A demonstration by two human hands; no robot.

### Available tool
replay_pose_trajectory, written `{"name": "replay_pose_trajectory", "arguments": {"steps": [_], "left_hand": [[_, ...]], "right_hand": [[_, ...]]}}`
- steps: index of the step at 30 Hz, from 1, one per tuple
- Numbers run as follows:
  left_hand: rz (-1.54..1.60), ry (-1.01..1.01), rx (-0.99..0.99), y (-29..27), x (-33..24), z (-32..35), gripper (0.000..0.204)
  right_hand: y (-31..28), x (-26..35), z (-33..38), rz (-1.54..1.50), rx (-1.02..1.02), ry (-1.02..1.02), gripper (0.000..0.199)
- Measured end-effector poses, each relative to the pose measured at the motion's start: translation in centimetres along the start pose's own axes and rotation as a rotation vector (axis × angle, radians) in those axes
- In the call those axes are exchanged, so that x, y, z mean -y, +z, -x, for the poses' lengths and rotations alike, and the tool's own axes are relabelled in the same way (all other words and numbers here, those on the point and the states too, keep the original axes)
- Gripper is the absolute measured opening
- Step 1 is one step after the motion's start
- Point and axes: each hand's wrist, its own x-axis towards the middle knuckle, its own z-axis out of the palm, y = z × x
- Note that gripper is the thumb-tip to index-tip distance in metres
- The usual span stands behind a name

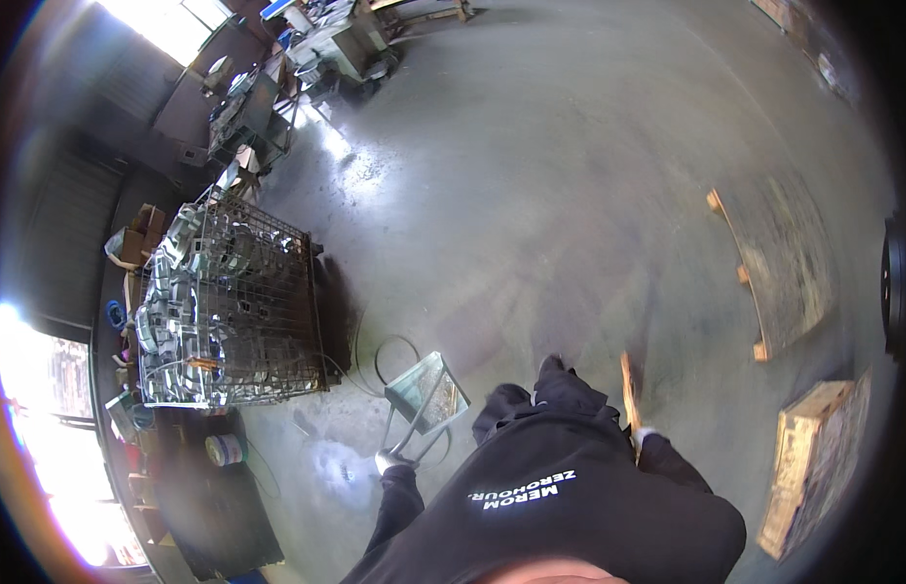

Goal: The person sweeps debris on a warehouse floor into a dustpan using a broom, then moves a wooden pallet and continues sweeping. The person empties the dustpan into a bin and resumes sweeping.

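Observation:
My left hand, in a white glove, is closed around a bar of a small metal-framed stool. The stool has a pale greenish flat top, and its thin legs run back toward my hand. On my other side, my right hand, also in a white glove, grips a long narrow piece of wood that points forward past my leg. The fingers of my right hand are mostly hidden, and the wood's near end is out of sight behind my sleeve.
A wire mesh cage full of metal parts stands at left, with a loose cable beside it. A bucket sits nearer. Right are a wooden panel and a pallet. Machines stand far left.

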Motion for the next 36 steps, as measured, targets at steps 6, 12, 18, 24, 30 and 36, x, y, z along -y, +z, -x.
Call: {"name": "replay_pose_trajectory", "arguments": {"steps": [6,12,18,24,30,36], "left_hand": [[0.355,-0.292,-0.152,13.9,-11.7,-4.0,0.033],[0.274,-0.323,-0.195,26.5,-22.9,-14.1,0.040],[0.178,-0.229,-0.228,37.7,-34.7,-24.1,0.039],[0.209,-0.314,-0.268,45.8,-48.2,-29.0,0.040],[0.130,-0.241,-0.213,57.2,-61.7,-28.6,0.047],[0.291,-0.256,-0.269,69.1,-73.9,-34.1,0.054]], "right_hand": [[-15.8,34.9,4.2,0.344,-0.343,-0.273,0.049],[-20.6,57.6,4.1,0.304,0.032,-0.393,0.041],[-17.8,70.5,8.9,-0.186,0.019,-0.077,0.029],[-17.2,82.4,12.0,0.279,-0.048,-0.145,0.031],[-22.3,99.4,2.6,0.505,0.037,-0.182,0.041],[-31.2,129.9,-2.0,0.501,-0.141,-0.222,0.045]]}}
